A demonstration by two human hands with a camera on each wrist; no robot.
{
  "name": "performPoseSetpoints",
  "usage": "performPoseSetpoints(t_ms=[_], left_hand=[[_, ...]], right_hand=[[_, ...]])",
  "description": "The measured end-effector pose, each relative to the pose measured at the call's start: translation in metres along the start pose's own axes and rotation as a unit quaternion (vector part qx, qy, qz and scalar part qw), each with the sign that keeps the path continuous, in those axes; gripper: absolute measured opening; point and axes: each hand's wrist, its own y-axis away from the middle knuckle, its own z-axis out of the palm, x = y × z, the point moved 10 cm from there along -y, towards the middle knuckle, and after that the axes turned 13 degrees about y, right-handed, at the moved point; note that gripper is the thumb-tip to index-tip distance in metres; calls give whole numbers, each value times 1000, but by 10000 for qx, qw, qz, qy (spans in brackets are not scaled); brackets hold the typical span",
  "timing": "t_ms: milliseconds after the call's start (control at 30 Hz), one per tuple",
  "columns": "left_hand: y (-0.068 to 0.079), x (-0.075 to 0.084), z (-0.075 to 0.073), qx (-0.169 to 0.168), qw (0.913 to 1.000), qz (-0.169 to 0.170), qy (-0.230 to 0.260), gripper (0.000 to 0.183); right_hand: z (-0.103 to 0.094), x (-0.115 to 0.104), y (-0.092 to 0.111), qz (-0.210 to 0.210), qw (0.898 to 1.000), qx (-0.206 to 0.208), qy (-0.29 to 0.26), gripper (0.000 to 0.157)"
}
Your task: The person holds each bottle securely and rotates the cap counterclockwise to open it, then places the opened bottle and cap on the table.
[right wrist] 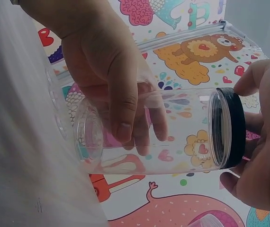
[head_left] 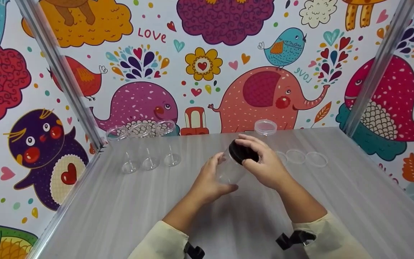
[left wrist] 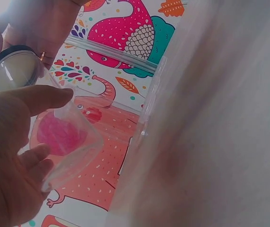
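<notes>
A clear plastic jar, tilted over the table, is held between both hands. My left hand grips its body, the thumb along one side and the fingers on the other. On the jar's mouth sits a black screw lid, which the fingers and thumb of my right hand grip round the edge. The right wrist view shows the lid squarely across the mouth, and the jar see-through with nothing visible inside.
Three clear jars stand in a row at the back left of the grey table. Another clear jar stands at the back, behind my right hand. Several clear round pieces lie to its right. Patterned walls and metal posts enclose the table.
</notes>
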Motion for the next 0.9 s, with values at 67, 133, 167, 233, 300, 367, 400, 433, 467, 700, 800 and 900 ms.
performPoseSetpoints(t_ms=[67, 133, 167, 233, 300, 367, 400, 433, 467, 700, 800, 900], left_hand=[[0, -1, 0, 15, 10000, -18, -34, 105], [-1, -1, 0, 27, 10000, -3, -56, 105], [-1, -1, 0, 30, 10000, 10, -60, 104], [-1, -2, 0, 38, 10000, -6, -70, 104], [-1, -3, 1, 33, 10000, -19, -72, 104], [0, -4, 0, 35, 10000, -38, -66, 105], [0, -4, 0, 36, 10000, -47, -59, 105], [0, -4, 0, 37, 10000, -49, -42, 105], [0, -4, 0, 41, 10000, -38, -25, 105], [0, -3, 0, 43, 10000, 4, 64, 105], [0, -4, -1, 49, 10000, -18, 43, 105], [-1, -7, -2, 74, 9999, -77, 48, 105]], right_hand=[[0, 1, 0, 4, 10000, 16, -22, 49], [-1, 2, -1, 35, 9999, 72, 93, 50], [-1, 4, -1, 76, 9997, 98, 190, 52], [-1, 8, -2, 248, 9989, 115, 377, 59], [0, 12, -2, 458, 9972, 61, 588, 66], [2, 16, -2, 648, 9954, -26, 708, 72], [3, 18, -1, 720, 9947, -54, 734, 73], [3, 19, -2, 764, 9942, -71, 747, 75], [3, 19, -2, 779, 9941, -73, 751, 75], [2, 14, 0, 664, 9959, 24, 615, 66], [1, 14, 0, 652, 9964, 65, 542, 65], [-1, 13, 1, 638, 9969, 113, 447, 64]])
